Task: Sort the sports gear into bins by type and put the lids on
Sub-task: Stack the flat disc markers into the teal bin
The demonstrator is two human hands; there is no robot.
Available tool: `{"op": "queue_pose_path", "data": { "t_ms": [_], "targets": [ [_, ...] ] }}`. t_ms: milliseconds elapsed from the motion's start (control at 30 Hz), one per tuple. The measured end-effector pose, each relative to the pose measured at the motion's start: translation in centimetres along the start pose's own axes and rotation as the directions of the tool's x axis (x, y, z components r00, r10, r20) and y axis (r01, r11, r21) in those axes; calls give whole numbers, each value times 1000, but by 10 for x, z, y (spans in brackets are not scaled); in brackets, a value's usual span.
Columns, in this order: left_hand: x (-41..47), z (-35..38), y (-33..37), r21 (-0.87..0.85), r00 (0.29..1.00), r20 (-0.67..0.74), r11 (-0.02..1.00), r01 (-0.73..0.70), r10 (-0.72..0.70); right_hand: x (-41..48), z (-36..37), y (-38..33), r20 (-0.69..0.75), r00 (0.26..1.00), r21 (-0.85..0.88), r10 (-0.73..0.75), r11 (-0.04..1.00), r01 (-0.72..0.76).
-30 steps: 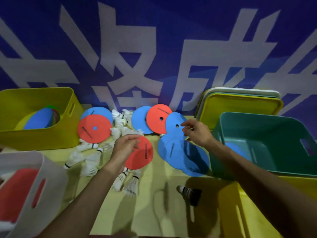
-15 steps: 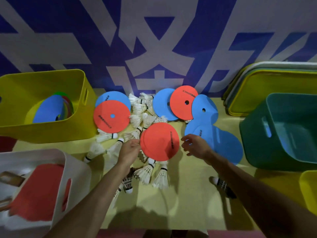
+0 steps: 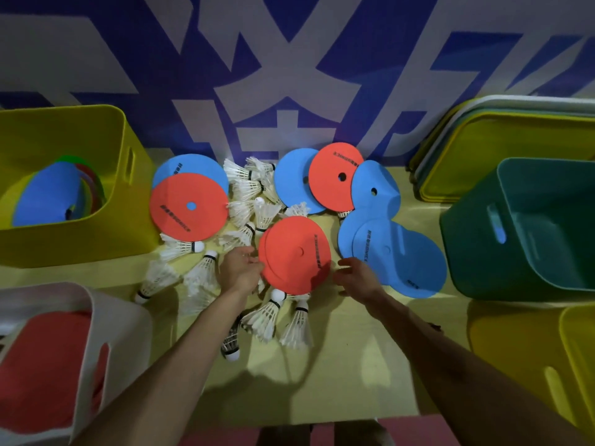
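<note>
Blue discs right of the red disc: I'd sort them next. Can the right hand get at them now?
Probably yes. The right hand is open and empty beside the blue discs, whose top lies bare; nothing stands between them. Only the left hand holds the red disc.

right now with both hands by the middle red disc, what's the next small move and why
Probably bring the right hand onto the right edge of the red disc and lift it together with the left hand, which is at its left edge. The disc lies over shuttlecocks, and the yellow bin on the left holds discs, so it likely belongs there.
</note>
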State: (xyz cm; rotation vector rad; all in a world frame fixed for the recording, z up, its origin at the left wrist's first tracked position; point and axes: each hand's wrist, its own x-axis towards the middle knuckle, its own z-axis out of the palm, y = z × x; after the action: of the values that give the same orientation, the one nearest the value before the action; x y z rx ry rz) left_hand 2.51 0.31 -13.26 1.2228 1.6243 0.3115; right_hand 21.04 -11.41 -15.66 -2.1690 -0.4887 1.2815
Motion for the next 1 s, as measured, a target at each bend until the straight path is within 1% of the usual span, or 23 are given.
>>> {"op": "queue_pose_path", "data": {
  "t_ms": [100,200,300,400,467,533,600,667,733,800,900,1000],
  "targets": [
    [-8,-1,3,31,993,87,996,-83,80,2,15,2,-35,997,144,65,988,-59],
    [-15,-4,3,83,968,167,976,-201,185,8,24,-2,-64,987,318,146,941,-118],
    [-25,-5,4,64,953,161,961,-269,256,10,26,-7,6,987,370,158,917,-149],
    [-34,-7,6,32,948,147,956,-291,284,3,27,-11,71,990,402,125,904,-143],
    [-37,-9,6,15,943,146,953,-303,298,-2,25,-15,62,993,429,105,895,-121],
    [-41,-10,4,-39,947,137,957,-288,291,-7,18,-20,58,994,458,94,882,-110],
    [-47,-12,3,-99,953,141,961,-257,270,-16,8,-30,102,990,540,93,831,-134],
    [-53,-13,1,-107,952,146,961,-254,268,-25,-3,-42,128,990,617,55,778,-123],
    [-58,-15,2,-136,957,132,961,-242,260,-35,-13,-56,98,995,636,27,768,-84],
    [-64,-18,4,-171,963,97,957,-233,252,-42,-24,-68,28,998,639,53,767,-58],
    [-77,-23,11,-217,963,23,942,-257,268,-49,-45,-79,-94,992,623,81,782,-4],
    [-91,-29,24,-273,953,-52,914,-300,297,-56,-65,-84,-122,992,635,37,771,50]
  ]
}}
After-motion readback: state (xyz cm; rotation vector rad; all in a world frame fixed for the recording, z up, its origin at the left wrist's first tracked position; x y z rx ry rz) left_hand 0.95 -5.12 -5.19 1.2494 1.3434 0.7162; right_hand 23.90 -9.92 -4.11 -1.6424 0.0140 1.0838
